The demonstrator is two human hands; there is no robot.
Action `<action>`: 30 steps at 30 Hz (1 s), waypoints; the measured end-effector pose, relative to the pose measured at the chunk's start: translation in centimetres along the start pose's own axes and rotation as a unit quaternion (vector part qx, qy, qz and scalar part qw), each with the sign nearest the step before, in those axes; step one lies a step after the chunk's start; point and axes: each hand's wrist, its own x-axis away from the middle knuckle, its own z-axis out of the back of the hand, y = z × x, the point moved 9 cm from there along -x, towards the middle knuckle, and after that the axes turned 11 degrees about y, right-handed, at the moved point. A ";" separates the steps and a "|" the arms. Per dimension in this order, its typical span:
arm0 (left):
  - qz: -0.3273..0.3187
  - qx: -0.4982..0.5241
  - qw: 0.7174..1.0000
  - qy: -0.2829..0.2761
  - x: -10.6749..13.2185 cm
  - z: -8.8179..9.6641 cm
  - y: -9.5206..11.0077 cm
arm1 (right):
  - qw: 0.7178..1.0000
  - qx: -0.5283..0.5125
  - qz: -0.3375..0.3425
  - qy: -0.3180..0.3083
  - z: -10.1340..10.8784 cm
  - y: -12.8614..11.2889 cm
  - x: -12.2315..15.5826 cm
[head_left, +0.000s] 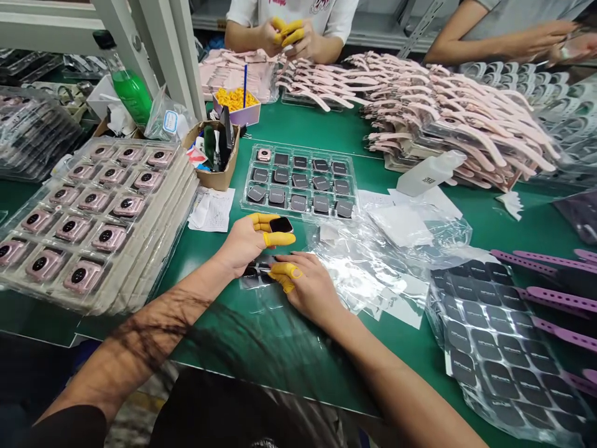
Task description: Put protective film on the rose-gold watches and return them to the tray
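Note:
My left hand (pixel 252 239), with yellow finger cots, pinches a watch case (pixel 280 225) by its sides, its black screen facing up. Just below and to the right, my right hand (pixel 303 280), also in yellow finger cots, has its fingers closed at a small sheet of black stickers (pixel 256 275) on the green table. What lies right under those fingertips is partly hidden. Beyond both hands, a clear tray (pixel 243 186) holds a pink watch case (pixel 264 155) in its far left pocket and dark square-faced pieces in the others.
Stacked trays of pink watch cases (pixel 107 236) stand at left. On the right lie clear plastic bags (pixel 349 267), black sticker sheets (pixel 504 336) and purple straps (pixel 559 298). A white bottle (pixel 429 174) lies near piled pink straps (pixel 448 112). Co-workers' hands (pixel 291 37) are across the table.

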 end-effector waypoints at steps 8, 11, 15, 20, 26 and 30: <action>-0.031 -0.054 0.998 0.001 0.3 -0.7 -2.1 | 0.973 -0.194 -0.096 -0.082 4.4 0.5 -0.4; -0.055 -0.114 0.991 -0.044 0.4 -1.5 -2.3 | 0.905 -0.305 -0.293 -0.043 5.2 4.2 0.3; -0.093 -0.198 0.973 -0.073 0.6 -2.1 -2.4 | 0.809 -0.369 -0.456 0.051 4.0 7.9 2.0; -0.144 -0.303 0.938 -0.091 1.2 -2.9 -2.1 | 0.760 -0.377 -0.514 0.129 2.8 9.2 3.0; -0.175 -0.388 0.900 -0.093 1.3 -3.1 -2.1 | 0.744 -0.383 -0.539 0.102 1.9 9.0 3.2; -0.185 -0.386 0.899 -0.093 1.4 -3.1 -1.8 | 0.728 -0.391 -0.553 0.109 1.7 9.2 3.5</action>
